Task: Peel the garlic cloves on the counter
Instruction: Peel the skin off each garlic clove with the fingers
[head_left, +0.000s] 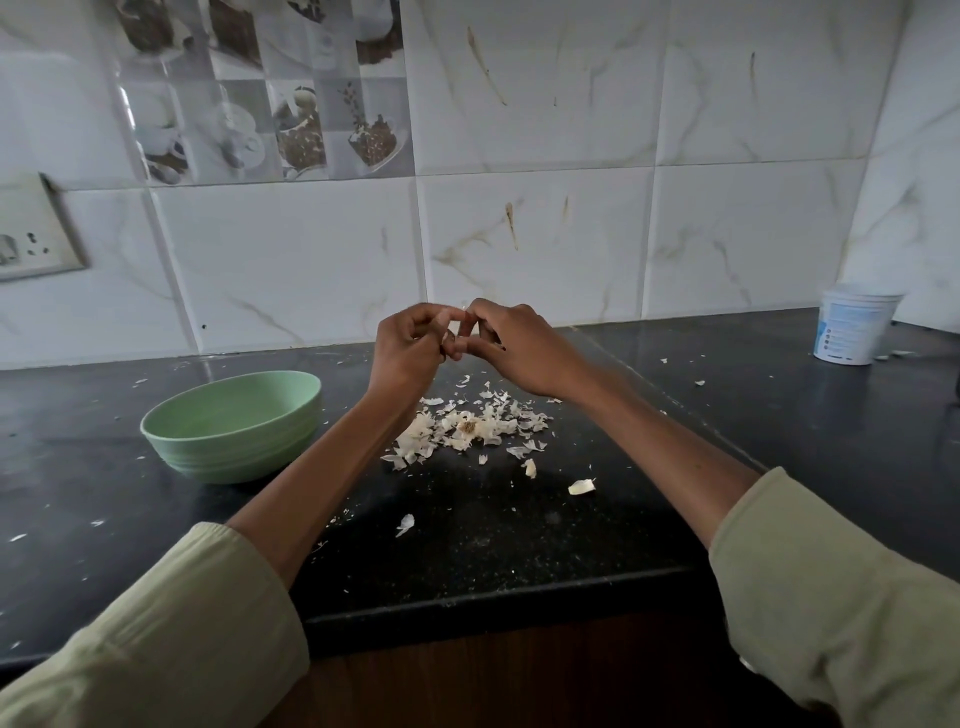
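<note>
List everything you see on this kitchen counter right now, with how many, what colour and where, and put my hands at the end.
counter: one, black speckled, fills the lower half of the view.
bowl: one, pale green, on the counter left of the hands; its contents are hidden.
pile of garlic skins: one, off-white, centre of the counter below the hands.
garlic clove: one, whitish, alone on the counter nearer than the pile.
plastic tub: one, white and blue, far right by the wall.
switch plate: one, grey-white, on the left wall.
wall tiles: many, white marbled; a printed panel upper left.
left hand: raised above the pile, fingertips pinching something small.
right hand: raised, fingertips meeting the left's.
</note>
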